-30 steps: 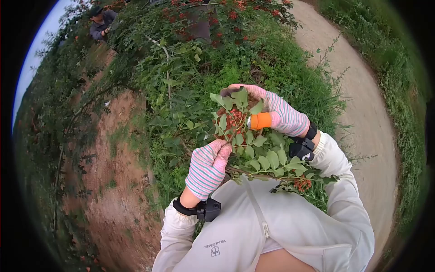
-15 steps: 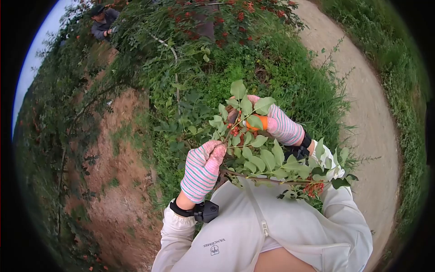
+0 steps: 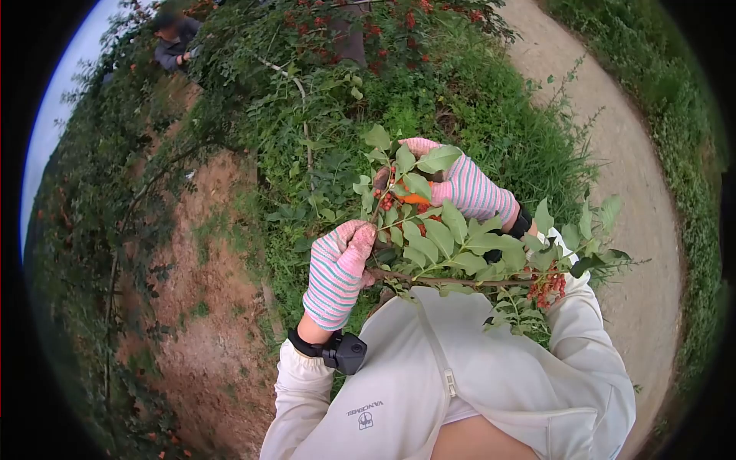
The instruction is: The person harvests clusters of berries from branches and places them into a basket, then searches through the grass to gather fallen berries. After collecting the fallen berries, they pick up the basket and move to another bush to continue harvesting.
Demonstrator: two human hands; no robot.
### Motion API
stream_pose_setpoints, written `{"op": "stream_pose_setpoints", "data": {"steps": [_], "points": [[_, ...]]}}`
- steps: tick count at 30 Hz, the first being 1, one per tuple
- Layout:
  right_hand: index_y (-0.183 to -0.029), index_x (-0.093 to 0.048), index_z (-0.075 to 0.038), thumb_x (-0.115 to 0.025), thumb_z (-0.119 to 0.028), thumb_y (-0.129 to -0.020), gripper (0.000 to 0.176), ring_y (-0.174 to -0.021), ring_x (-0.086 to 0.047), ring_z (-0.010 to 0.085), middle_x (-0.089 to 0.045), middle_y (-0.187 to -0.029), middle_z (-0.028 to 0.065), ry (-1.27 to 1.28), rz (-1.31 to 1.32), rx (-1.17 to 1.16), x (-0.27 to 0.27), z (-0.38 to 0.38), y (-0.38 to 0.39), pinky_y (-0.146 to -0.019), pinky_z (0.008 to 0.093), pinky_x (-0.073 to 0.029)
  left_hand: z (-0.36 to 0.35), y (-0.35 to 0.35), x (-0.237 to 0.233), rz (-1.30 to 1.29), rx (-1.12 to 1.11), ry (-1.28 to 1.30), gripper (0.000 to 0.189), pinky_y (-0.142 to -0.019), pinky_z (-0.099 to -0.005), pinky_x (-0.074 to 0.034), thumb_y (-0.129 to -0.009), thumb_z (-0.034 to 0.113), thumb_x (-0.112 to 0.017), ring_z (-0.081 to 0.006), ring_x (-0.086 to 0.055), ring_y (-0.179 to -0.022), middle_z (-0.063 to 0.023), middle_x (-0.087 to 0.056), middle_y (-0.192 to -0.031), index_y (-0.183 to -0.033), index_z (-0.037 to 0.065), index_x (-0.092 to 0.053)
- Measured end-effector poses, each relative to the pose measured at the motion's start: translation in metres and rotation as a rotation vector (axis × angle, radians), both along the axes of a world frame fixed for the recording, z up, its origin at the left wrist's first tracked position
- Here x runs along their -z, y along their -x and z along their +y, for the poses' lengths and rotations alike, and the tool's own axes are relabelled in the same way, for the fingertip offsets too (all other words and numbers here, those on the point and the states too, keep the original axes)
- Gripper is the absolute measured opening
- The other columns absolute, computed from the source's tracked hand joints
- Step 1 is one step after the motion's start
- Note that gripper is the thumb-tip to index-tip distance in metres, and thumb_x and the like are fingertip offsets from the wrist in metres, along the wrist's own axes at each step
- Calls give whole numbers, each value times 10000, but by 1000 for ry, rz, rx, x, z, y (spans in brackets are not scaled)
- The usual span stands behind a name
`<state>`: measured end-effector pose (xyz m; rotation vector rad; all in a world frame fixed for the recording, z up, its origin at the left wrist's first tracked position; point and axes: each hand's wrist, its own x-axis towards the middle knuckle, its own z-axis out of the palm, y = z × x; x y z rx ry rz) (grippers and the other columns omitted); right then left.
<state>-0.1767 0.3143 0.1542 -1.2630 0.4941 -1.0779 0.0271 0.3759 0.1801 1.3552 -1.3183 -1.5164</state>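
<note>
A thin leafy branch (image 3: 475, 283) with red berries runs across in front of my chest. My left hand (image 3: 336, 272), in a pink glove with striped back, is closed on its stem, thumb pressed against the fingers. Beyond it, my gloved right hand (image 3: 477, 186) curls around an orange object (image 3: 416, 193), mostly hidden behind leaves, so I cannot tell its kind. Its fingers bend toward a small bunch of red berries (image 3: 386, 201) just above my left fingertips. A larger berry cluster (image 3: 547, 288) hangs at the branch's right end, beside my right sleeve.
Berry-laden bushes (image 3: 307, 31) stand ahead, with green weeds (image 3: 491, 115) beneath. Bare reddish soil (image 3: 195, 307) lies to the left, a pale dirt path (image 3: 613, 153) to the right. Another person (image 3: 175, 44) stands among the bushes at far upper left.
My right hand has shifted slightly up and left with the orange object. My left hand has moved a little left and up, and the branch's right end with its berry cluster has risen.
</note>
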Motion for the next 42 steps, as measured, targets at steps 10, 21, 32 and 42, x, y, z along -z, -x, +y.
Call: {"op": "stream_pose_setpoints", "data": {"steps": [10, 21, 32, 42], "points": [[-1097, -492, -19, -635, -158, -790, 367, -952, -575, 182, -586, -1053, 97, 468, -208, -646, -46, 37, 60, -870, 334, -466, -12, -8, -10, 285, 51, -16, 335, -396, -194, -369, -876, 330, -552, -78, -463, -421, -37, -584, -692, -931, 1, -574], [-1148, -467, -8, -670, -225, -758, 490, -986, -557, 179, -560, -1103, 101, 149, -12, -13, -4, -26, 18, -887, 331, -452, -14, -12, -11, 263, -55, 47, 309, -403, -203, -398, -879, 302, -540, -62, -371, -367, -41, -567, -650, -887, -5, -570], [-1198, -442, 3, -705, -292, -726, 616, -1020, -540, 176, -534, -1153, 105, -19, 333, 25, 139, -28, 77, -904, 328, -437, -48, -16, 0, 323, -136, 83, 283, -384, -266, -398, -845, 288, -595, -91, -314, -312, 7, -428, -483, -833, 6, -573], [-1243, -419, 13, -737, -353, -697, 730, -1052, -523, 173, -510, -1198, 108, 137, 168, 54, 48, -67, 51, -920, 325, -424, -34, -12, -9, 241, -33, 71, 280, -397, -232, -425, -848, 316, -590, -83, -448, -411, -32, -572, -753, -844, 40, -549]]}}
